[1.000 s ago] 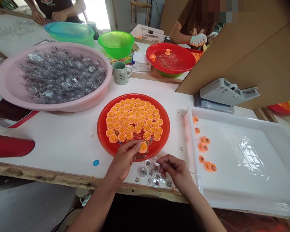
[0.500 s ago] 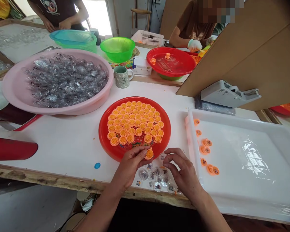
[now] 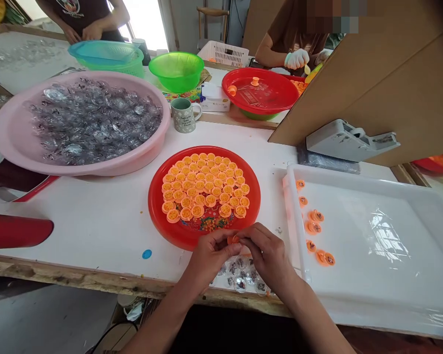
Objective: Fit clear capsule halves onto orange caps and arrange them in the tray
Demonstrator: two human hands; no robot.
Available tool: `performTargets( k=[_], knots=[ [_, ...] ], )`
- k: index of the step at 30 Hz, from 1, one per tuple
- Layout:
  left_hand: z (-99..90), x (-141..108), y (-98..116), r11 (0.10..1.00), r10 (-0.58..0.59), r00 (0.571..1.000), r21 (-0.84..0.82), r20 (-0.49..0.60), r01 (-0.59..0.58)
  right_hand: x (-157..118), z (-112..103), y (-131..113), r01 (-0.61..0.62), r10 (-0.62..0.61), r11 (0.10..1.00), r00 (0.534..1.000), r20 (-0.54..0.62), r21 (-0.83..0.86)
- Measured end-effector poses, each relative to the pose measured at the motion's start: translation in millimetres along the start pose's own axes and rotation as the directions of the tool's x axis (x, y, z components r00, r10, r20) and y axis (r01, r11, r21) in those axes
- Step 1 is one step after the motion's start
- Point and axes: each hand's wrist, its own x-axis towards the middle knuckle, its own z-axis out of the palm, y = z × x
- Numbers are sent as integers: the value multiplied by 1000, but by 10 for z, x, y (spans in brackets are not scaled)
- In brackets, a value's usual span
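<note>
Near the front edge of the table, my left hand (image 3: 212,255) pinches a small orange cup piece (image 3: 233,239). My right hand (image 3: 268,248) meets it from the right, its fingers closed at the same piece; whether they hold anything else is hidden. Just behind both hands lies a round red tray (image 3: 158,211) with many orange cup pieces (image 3: 200,184), their yellow-orange tops facing up. Clear round plastic pieces with small printed pictures (image 3: 239,284) lie beneath and between my hands, partly covered by them.
A white tray (image 3: 354,231) with several orange pieces stands right. A pink basin (image 3: 13,142) of clear pieces is at left, beside a green mug (image 3: 183,118). A tape dispenser (image 3: 350,140) stands by a cardboard panel (image 3: 354,73). Two people work across the table.
My right hand has moved left to meet my left hand at the orange piece, and its fingers have closed. The orange piece is now tilted, its yellow top no longer facing the camera.
</note>
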Motion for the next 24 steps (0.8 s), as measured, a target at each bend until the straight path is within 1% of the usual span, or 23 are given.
performTargets(
  k=[2,3,4,5,7,8,9,11,13,18,20,24],
  knots=[
    [3,6,-10,1000,-6,999,13,-32,6,-23,50,-13,-24,22,999,995,-96,-22],
    [2,6,-11,1000,-2,999,13,-43,3,-40,76,-27,-60,56,998,986,-156,-19],
    [1,3,-9,1000,11,998,12,-54,-10,-60,100,-46,-115,115,993,972,-207,10],
    [-1,-3,-4,999,32,997,16,-66,-31,-81,120,-68,-183,194,981,953,-233,70],
    [-9,-21,9,996,82,993,31,-84,-80,-124,144,-117,-303,354,922,912,-209,239],
    [-13,-31,16,994,103,991,36,-81,-100,-143,146,-141,-338,404,887,897,-176,315],
    [-17,-41,21,992,120,991,37,-68,-117,-159,143,-165,-349,425,861,893,-148,370],
    [-21,-60,23,989,146,989,34,-29,-145,-179,126,-209,-319,401,860,905,-143,398],
    [-14,-78,17,984,174,985,22,4,-174,-184,104,-246,-276,356,890,918,-176,363],
    [9,-115,-12,970,236,971,-49,-24,-237,-179,82,-312,-214,291,926,929,-228,311],
    [-6,-119,-19,970,239,971,-49,-2,-239,-188,79,-327,-184,246,952,936,-252,244],
    [-45,-121,-30,971,239,970,12,34,-240,-218,58,-346,-107,120,993,947,-297,59]
  ],
)
